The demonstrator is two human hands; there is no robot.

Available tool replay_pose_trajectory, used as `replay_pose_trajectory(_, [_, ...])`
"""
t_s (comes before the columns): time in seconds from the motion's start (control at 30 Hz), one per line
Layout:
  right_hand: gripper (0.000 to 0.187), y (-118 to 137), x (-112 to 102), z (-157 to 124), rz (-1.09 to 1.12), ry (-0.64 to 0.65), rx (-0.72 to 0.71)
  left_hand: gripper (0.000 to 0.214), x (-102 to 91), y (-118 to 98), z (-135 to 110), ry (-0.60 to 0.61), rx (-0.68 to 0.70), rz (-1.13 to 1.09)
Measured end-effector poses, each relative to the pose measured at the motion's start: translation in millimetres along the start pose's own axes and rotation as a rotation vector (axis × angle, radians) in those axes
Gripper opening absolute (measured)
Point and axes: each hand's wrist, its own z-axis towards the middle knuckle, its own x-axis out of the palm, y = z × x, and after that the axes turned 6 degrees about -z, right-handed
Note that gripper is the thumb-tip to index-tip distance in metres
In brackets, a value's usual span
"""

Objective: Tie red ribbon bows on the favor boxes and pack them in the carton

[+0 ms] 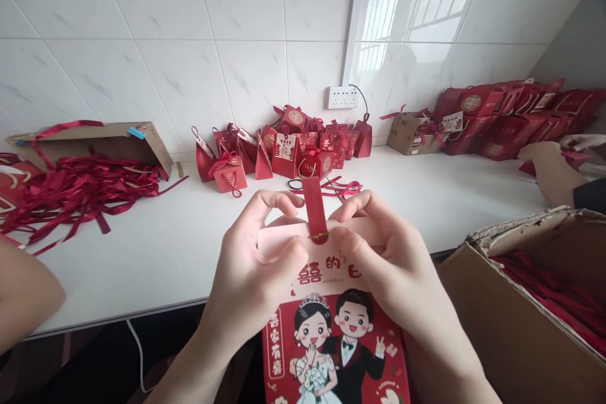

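Note:
Between my hands is a red and pale pink wedding gift box (334,341) printed with a cartoon bride and groom. My left hand (265,259) pinches the box's pale top edge on the left, its thumb in front and its fingers behind. On the right side of that edge, my right hand (379,252) grips in the same way. A red strap (314,205) stands up from the middle of the top edge, between my two thumbs. The lower end of the box runs out of view at the bottom.
Several small red gift boxes (286,154) stand against the tiled wall. A pile of red ribbons (95,189) spills from a cardboard box (158,145) at left. At right are stacked red boxes (502,120), a co-worker's hands (549,158) and an open carton (511,322). Another person's arm (28,290) is at left.

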Motion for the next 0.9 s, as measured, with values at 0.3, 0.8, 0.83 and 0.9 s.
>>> replay_pose_trajectory(0.3, [0.013,2.5,2.3,-2.5,-0.086,-0.055,-0.093,0.014,2.4,-2.5,-7.9,-0.01,-0.001,-0.016])
replay_pose_trajectory(0.8, [0.009,-0.3,4.2,-2.3,0.012,-0.013,-0.033,0.023,-5.1,1.2,-3.0,0.075,-0.017,0.003])
replay_pose_trajectory(0.83, [0.01,-0.8,4.1,-1.8,0.009,-0.014,-0.039,0.023,-5.1,2.1,-2.8,0.069,-0.003,0.0])
replay_pose_trajectory(0.9, [0.01,-1.7,4.2,-1.1,0.003,-0.016,-0.055,0.027,-5.4,3.4,-2.5,0.082,-0.004,-0.013])
